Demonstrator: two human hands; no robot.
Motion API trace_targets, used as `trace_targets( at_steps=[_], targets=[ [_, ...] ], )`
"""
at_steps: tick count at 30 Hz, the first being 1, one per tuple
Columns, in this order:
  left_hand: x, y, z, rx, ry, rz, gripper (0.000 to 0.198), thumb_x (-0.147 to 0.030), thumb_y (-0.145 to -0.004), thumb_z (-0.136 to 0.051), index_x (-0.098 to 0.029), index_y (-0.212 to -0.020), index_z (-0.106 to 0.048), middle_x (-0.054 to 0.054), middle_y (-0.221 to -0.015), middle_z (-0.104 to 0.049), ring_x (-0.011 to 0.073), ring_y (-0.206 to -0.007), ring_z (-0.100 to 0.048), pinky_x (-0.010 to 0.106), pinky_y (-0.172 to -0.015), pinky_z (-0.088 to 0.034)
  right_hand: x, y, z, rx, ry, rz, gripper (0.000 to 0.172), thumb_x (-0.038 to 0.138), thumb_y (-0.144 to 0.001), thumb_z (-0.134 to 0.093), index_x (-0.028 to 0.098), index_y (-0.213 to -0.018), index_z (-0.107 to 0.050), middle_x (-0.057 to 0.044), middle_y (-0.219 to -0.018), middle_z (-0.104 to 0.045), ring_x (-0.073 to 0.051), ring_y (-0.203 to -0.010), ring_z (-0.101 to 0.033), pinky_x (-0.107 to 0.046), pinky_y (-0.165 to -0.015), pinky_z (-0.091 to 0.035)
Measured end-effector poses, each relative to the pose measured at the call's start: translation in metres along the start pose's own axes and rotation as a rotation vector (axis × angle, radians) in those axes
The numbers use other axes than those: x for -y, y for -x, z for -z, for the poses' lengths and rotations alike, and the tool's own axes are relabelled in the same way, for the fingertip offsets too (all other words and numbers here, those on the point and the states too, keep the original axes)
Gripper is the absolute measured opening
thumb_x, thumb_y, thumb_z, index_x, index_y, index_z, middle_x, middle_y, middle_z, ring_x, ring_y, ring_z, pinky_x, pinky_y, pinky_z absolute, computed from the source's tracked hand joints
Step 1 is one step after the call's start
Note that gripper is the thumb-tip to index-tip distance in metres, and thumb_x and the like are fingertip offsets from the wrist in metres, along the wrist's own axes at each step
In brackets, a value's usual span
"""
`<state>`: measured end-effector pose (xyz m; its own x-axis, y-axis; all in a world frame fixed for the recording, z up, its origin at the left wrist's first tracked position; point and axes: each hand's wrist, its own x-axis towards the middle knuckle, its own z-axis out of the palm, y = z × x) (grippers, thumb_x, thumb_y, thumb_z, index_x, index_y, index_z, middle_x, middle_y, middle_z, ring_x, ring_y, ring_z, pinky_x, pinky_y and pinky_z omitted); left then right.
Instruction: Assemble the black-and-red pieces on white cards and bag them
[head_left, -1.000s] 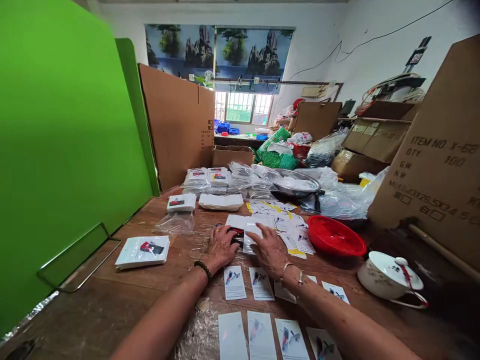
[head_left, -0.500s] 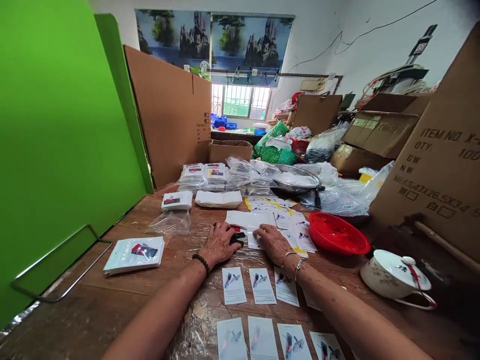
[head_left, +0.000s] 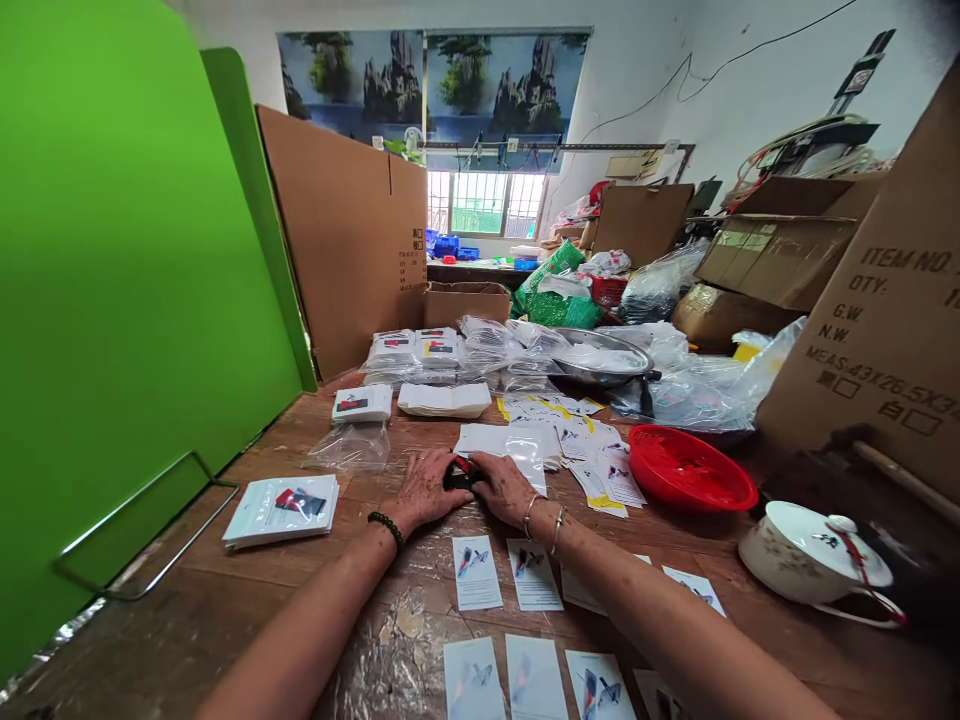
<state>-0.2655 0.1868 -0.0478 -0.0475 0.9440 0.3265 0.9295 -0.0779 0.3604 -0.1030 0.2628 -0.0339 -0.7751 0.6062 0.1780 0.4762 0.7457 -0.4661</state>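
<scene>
My left hand [head_left: 429, 488] rests low over the table, its fingers curled against a small black-and-red item [head_left: 463, 470] whose exact kind I cannot make out. From the other side my right hand [head_left: 504, 488] grips the same item, with thumb and fingers bent toward it. Both hands partly hide it. Just beyond lie white zip bags [head_left: 531, 450] with a clear front. Nearer to me, printed cards [head_left: 477, 572] are laid out in rows, some covered by my right forearm. A stack of printed bags [head_left: 281, 508] sits to the left.
A red plastic bowl [head_left: 691, 468] and a lidded cup [head_left: 810, 560] stand at the right. Loose cards [head_left: 600, 450] lie beside the bowl. Packed bags [head_left: 480, 350] are piled behind. A green panel [head_left: 135, 300], a wire stand [head_left: 150, 580] and cartons [head_left: 352, 230] border the table.
My right hand has moved left from the white zip bags to the black-and-red item and closed on it. My left hand stays at that item. The view has shifted slightly.
</scene>
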Motion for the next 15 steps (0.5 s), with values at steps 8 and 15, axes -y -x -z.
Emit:
trace_targets(
  at_steps=[8, 15],
  targets=[
    [0.006, 0.019, 0.010, -0.006, 0.106, -0.019, 0.024, -0.028, -0.078, -0.071, -0.022, -0.100, -0.068, 0.005, -0.097, -0.064, 0.0229, -0.099, -0.055, 0.038, -0.090, -0.044, 0.008, -0.005, -0.013, -0.059, -0.058, -0.127, 0.034, 0.008, -0.077, -0.061, 0.017, -0.109, -0.069, -0.009, -0.106, -0.068, -0.021, -0.103, -0.059, -0.030, -0.092, -0.042],
    [0.005, 0.021, 0.009, -0.038, 0.135, 0.014, 0.015, -0.023, -0.075, -0.072, -0.020, -0.087, -0.064, 0.005, -0.101, -0.064, 0.0233, -0.102, -0.054, 0.039, -0.093, -0.042, 0.007, -0.001, -0.014, -0.126, -0.134, -0.269, 0.010, 0.010, -0.070, -0.066, 0.014, -0.079, -0.068, -0.007, -0.095, -0.064, -0.019, -0.090, -0.058, -0.027, -0.080, -0.044]
  ],
)
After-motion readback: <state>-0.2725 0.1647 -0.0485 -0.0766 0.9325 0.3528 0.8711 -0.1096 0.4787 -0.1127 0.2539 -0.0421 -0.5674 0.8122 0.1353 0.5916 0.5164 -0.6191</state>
